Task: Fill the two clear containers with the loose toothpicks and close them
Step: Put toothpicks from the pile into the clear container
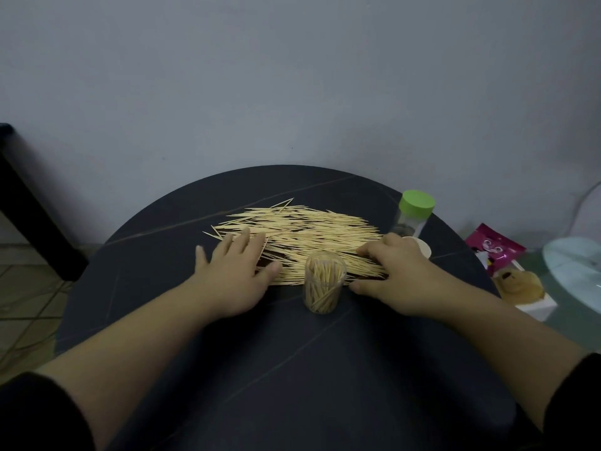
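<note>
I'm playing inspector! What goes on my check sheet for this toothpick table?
Surface: dark round table, faint streaks.
Job's things: loose toothpicks heaped; open clear container upright, holding toothpicks; green-lidded container closed, no toothpicks visible inside; beige lid beside it, partly hidden.
Clutter: pink packet and teddy bear, off the table at right.
Grips: left hand flat on the heap; right hand with fingers bent onto it, hold unclear.
Cables: pale cord by the wall.
Surroundings: grey wall, dark furniture leg, tiled floor.

Pale wooden toothpicks (302, 232); clear glossy plastic container (323, 281); dark, matt, veined stone-look table (292, 369).
</note>
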